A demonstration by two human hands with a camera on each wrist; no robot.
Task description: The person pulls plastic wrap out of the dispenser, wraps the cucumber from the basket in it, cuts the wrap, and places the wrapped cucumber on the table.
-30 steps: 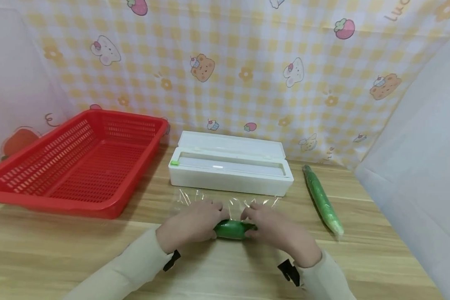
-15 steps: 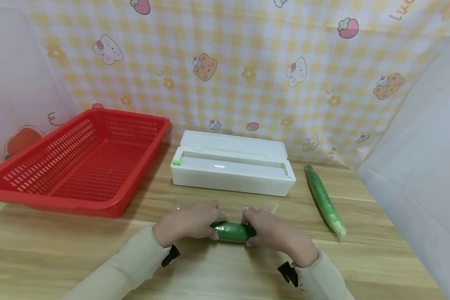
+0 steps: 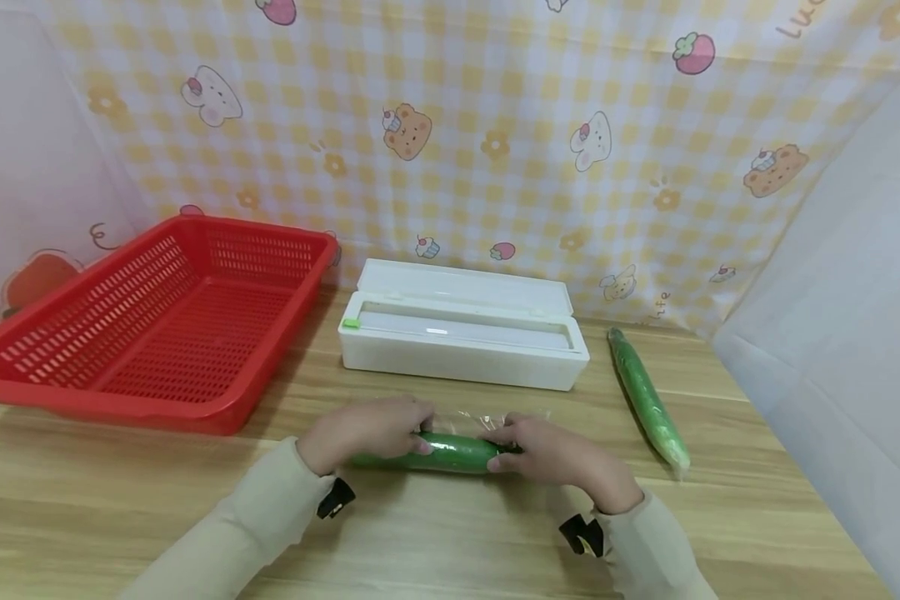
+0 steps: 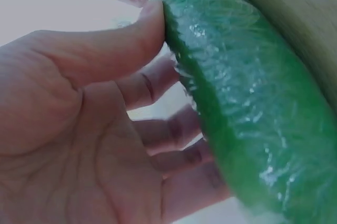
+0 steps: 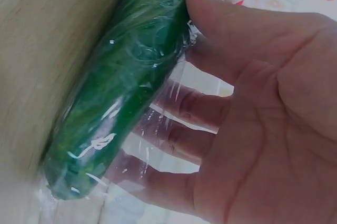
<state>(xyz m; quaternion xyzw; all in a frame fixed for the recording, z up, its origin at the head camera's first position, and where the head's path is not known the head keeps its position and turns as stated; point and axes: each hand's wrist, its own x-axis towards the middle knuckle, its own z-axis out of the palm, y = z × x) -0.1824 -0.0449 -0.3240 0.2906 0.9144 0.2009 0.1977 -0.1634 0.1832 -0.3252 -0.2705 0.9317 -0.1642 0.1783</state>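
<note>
A green cucumber, wound in clear cling film, lies crosswise on the table before me. My left hand grips its left part, thumb on the near side and fingers over the far side. Further right, my right hand holds it the same way. A strip of loose film shows beyond the cucumber, between the hands. In the left wrist view, wrinkled film covers the cucumber. The right wrist view shows loose film stretching from the cucumber across the right fingers. My hands hide parts of both ends.
Behind the hands stands a white cling film box with its lid raised and a green slider. A red basket is at left. Another film-wrapped cucumber lies at right on the wooden table. A patterned cloth hangs behind.
The cucumber has turned under my hands, and the loose film beyond it has become shorter. My left hand has shifted slightly left, so more of the cucumber shows.
</note>
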